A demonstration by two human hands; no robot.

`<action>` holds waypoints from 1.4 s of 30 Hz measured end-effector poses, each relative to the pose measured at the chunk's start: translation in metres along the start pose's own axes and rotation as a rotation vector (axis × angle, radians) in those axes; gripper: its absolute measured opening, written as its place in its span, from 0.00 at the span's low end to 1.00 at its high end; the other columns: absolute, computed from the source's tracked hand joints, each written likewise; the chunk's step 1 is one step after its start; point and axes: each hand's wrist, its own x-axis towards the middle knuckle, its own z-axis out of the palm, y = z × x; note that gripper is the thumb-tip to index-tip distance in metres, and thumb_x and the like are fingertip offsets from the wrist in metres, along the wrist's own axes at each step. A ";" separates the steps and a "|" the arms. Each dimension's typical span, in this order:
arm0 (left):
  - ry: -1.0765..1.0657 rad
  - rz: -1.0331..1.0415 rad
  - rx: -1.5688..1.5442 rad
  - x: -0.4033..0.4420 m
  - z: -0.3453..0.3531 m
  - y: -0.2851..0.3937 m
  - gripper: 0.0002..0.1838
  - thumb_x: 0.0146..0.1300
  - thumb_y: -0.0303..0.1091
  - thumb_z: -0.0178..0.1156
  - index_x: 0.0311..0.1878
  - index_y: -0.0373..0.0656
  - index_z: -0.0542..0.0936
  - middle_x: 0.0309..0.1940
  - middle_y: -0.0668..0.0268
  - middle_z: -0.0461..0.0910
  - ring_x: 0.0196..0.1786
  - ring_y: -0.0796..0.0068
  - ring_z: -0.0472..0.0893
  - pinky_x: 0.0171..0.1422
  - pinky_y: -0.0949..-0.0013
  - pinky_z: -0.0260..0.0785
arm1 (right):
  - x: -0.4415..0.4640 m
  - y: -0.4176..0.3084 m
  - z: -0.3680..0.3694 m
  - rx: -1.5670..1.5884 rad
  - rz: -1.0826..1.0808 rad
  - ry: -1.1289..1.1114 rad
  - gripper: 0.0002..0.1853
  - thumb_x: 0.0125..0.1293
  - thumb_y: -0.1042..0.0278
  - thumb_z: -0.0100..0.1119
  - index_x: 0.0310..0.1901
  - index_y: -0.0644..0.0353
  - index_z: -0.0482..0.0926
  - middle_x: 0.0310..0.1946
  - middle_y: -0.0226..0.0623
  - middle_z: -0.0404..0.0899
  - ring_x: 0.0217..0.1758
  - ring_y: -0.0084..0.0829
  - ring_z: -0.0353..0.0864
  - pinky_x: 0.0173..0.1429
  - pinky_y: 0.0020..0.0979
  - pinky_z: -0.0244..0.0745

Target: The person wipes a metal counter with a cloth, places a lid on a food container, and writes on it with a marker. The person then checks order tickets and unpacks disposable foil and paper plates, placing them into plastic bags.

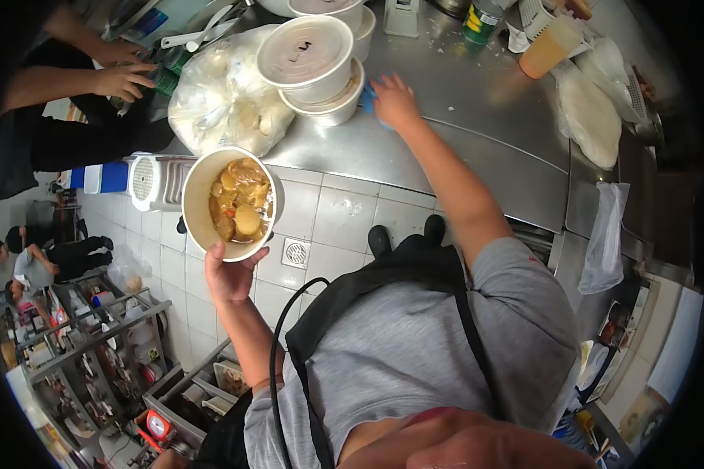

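My left hand (233, 275) grips a white round tub (194, 205) from below, thumb on its outer wall, and holds it over the floor before the counter's edge. Inside lies a brown stew (241, 191) with pale round chunks, perhaps potato. On the steel counter (477, 144), my right hand (396, 100) presses down on a blue cloth (369, 98), which is partly hidden under its fingers. Beside that hand stands a stack of white tubs, the upper one with a marked lid (305, 51). A knotted clear plastic bag (225, 90) with pale contents rests left of the stack.
Another person's hands (125, 78) are at the counter's left end, near green cans. A green can (483, 21), an orange-filled container (551, 47) and a bag of white food (590, 117) stand farther right. Shelving (94, 344) and other people are at lower left.
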 end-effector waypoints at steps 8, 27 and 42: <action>0.043 -0.016 -0.023 -0.016 -0.025 -0.003 0.40 0.46 0.43 0.59 0.58 0.32 0.54 0.50 0.48 0.66 0.43 0.51 0.75 0.37 0.60 0.77 | -0.049 -0.133 0.001 0.615 -0.221 -0.262 0.17 0.48 0.73 0.51 0.42 0.51 0.75 0.47 0.36 0.69 0.54 0.36 0.64 0.54 0.36 0.62; -0.348 -0.422 0.156 0.074 0.076 -0.088 0.38 0.46 0.44 0.57 0.57 0.31 0.57 0.44 0.45 0.70 0.38 0.49 0.77 0.36 0.64 0.77 | -0.131 0.019 -0.108 0.056 -0.102 -0.149 0.15 0.48 0.71 0.52 0.40 0.47 0.77 0.49 0.32 0.69 0.57 0.35 0.62 0.57 0.40 0.56; 0.056 -0.222 0.826 0.137 0.189 -0.118 0.32 0.57 0.52 0.47 0.57 0.38 0.58 0.49 0.50 0.66 0.42 0.57 0.75 0.35 0.64 0.71 | -0.094 0.271 -0.206 0.287 0.377 0.360 0.14 0.50 0.74 0.50 0.41 0.56 0.74 0.46 0.42 0.70 0.50 0.42 0.68 0.53 0.34 0.64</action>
